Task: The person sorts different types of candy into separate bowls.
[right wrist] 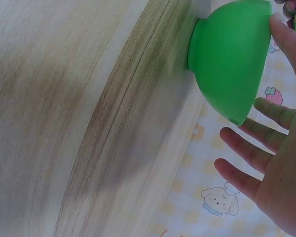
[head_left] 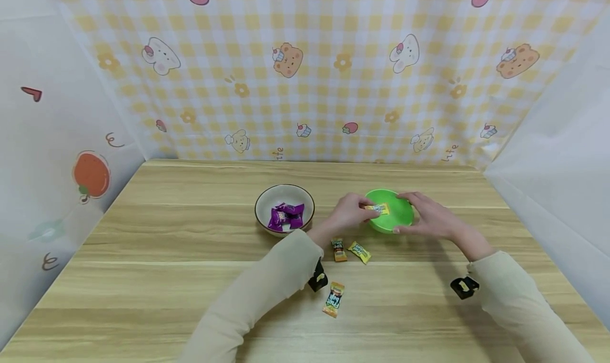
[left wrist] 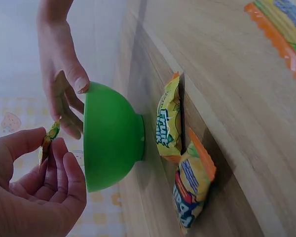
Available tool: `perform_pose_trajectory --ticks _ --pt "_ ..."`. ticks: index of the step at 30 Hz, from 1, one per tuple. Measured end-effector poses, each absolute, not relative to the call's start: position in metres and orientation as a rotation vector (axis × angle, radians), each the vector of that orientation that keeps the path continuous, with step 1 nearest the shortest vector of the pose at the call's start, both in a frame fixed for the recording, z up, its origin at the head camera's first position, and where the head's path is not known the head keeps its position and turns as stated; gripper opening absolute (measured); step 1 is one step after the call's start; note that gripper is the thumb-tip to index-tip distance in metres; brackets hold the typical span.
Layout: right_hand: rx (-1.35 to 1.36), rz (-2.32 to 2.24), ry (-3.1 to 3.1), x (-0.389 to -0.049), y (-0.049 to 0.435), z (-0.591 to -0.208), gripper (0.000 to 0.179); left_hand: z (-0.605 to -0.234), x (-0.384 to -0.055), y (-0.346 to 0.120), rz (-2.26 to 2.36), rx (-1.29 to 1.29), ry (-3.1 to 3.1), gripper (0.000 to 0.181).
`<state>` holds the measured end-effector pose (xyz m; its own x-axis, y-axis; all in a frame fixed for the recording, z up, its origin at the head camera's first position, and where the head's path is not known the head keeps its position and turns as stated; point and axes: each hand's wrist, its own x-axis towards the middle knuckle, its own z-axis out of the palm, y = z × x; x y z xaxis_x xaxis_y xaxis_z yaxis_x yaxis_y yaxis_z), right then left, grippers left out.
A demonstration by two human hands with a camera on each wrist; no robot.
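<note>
My left hand (head_left: pixel 350 209) pinches a small yellow candy packet (head_left: pixel 379 209) between thumb and fingers, over the near-left side of a green bowl (left wrist: pixel 111 140). In the left wrist view the packet is seen edge-on beside the bowl's rim. On the bowl's right side is my right hand (head_left: pixel 431 217), its thumb at the near rim and its fingers at the far rim. Those fingers spread out fairly straight in the right wrist view. Closer to me than the bowl lie a yellow candy packet (head_left: pixel 359 252) and an orange-ended candy packet (head_left: pixel 339 250).
Purple-wrapped candies (head_left: pixel 286 216) lie in a white bowl with a dark rim (head_left: pixel 267 199), left of the green one. Another orange-ended candy packet (head_left: pixel 333 299) rests nearer the front of the wooden table (head_left: pixel 167 257). A patterned curtain (head_left: pixel 324 88) hangs behind the table.
</note>
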<state>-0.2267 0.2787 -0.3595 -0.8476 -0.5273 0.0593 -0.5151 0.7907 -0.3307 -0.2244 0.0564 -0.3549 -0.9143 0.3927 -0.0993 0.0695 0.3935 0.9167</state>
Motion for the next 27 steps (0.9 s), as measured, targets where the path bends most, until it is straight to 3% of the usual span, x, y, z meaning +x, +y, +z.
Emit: perform_pose_trajectory --ticks 15,27 --pt "-0.852 -0.530 2.938 -0.225 0.278 -0.359 0.085 -0.356 -0.224 0.081 1.518 0.353 2.430 0.024" --pt "-0.866 -0.526 2.946 -0.227 0.279 -0.361 0.086 -0.354 -0.217 0.058 1.585 0.390 2.422 0.024"
